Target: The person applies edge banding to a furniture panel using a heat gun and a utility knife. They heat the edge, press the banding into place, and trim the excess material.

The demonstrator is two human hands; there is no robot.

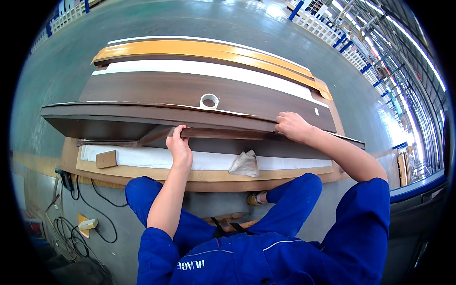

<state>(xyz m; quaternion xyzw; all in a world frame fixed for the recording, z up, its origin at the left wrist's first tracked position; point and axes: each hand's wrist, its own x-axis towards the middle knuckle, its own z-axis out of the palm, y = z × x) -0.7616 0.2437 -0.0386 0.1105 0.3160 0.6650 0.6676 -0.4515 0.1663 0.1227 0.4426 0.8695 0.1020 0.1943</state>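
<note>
A long dark brown wood-grain panel (118,112) lies across the bench in front of me. Along its near side a loose brown strip of film or edging (223,133) hangs away and bends toward the left. My left hand (180,147) pinches this strip near the middle, thumb up. Farther right, my right hand (292,127) is closed at the panel's near edge, by the right end of the strip. Its fingertips are partly hidden, and what they pinch cannot be made out. A roll of white tape (209,100) rests on the panel behind.
A crumpled pale cloth (245,164) and a small brown block (106,159) lie on the bench's near side. Yellow-covered boards (190,47) lie at the back. Black cables (109,223) and a yellow-white piece (88,224) are on the floor at left.
</note>
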